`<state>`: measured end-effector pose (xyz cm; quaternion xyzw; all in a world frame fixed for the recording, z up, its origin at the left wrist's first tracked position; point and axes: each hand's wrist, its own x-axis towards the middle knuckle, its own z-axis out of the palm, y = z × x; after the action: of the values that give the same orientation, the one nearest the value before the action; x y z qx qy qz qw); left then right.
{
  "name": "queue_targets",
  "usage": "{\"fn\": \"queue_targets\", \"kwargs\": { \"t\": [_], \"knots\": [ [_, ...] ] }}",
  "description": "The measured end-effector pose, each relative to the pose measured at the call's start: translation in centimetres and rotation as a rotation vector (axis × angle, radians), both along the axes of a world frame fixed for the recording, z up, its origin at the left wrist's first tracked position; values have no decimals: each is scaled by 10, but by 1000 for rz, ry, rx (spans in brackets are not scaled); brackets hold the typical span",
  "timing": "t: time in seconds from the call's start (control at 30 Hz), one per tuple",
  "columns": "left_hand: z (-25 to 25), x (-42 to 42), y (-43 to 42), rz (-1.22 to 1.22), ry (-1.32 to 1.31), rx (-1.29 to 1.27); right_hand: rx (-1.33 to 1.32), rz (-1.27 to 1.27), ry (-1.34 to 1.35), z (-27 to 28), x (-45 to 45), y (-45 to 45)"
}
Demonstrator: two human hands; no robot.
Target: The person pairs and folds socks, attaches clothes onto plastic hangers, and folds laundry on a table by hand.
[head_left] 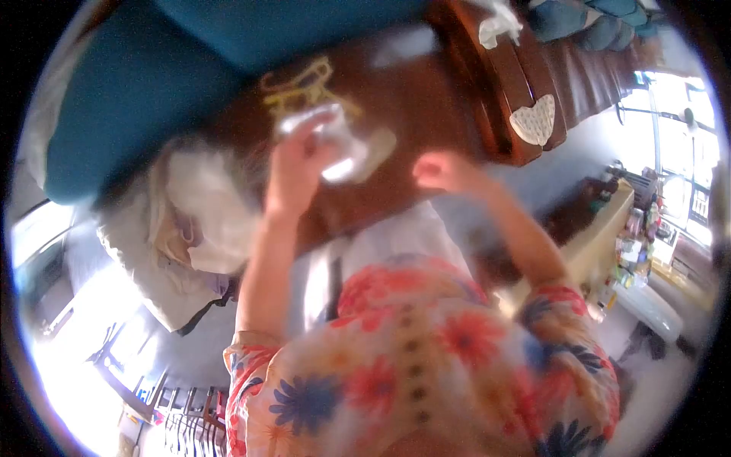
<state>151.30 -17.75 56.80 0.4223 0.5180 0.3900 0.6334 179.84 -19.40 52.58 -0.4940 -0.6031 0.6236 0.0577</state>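
Note:
Blurred by motion, my left hand closes on a shiny white, partly see-through packet above the brown seat. Beside the packet, to its right, lies a pale oblong item, too smeared to name. Just beyond them, yellow hangers or straps rest on the brown surface. My right hand is held apart from the packet, over the near part of the brown seat. Its fingers are curled together, and whatever they may hold cannot be made out.
A large teal cushion fills the upper left. White and beige cloths are heaped at the left. At the right stands a brown armrest with a white patterned cloth. A cluttered low table is farther right.

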Motion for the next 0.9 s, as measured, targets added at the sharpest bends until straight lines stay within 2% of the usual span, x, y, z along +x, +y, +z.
{"fn": "queue_targets", "kwargs": {
  "t": [0.03, 0.13, 0.27, 0.3, 0.37, 0.47, 0.53, 0.6, 0.7, 0.77, 0.8, 0.83, 0.9],
  "knots": [
    [3, 6, 0, -38, 217, 36, 32, -4, 10, -5, 0, 0],
    [18, 27, 0, 70, 300, 140, 205, 36, 50, -27, 5, 6],
    [48, 50, 9, 218, 412, 212, 313, 34, 52, -25, 9, 31],
    [55, 59, 11, 262, 473, 213, 423, 30, 24, -28, 14, 40],
    [60, 77, 14, 331, 243, 266, 636, 18, -43, -30, 25, 57],
    [69, 113, 16, 416, 214, 269, 553, 149, -49, -25, 46, 83],
    [75, 134, 14, 472, 133, 261, 574, 152, -155, -24, 68, 81],
    [73, 147, 15, 464, 209, 275, 649, 127, -172, -15, 87, 79],
    [70, 153, 21, 409, 341, 266, 347, 45, -175, 27, 129, 78],
    [70, 154, 24, 340, 510, 203, 326, -61, -25, 17, 164, 75],
    [63, 152, 24, 277, 539, 128, 293, -55, -126, 41, 174, 74],
    [53, 153, 23, 231, 551, 94, 225, -75, -81, 40, 191, 73],
    [40, 164, 21, 132, 572, 28, -101, -186, -192, 51, 221, 67]
  ]
}}
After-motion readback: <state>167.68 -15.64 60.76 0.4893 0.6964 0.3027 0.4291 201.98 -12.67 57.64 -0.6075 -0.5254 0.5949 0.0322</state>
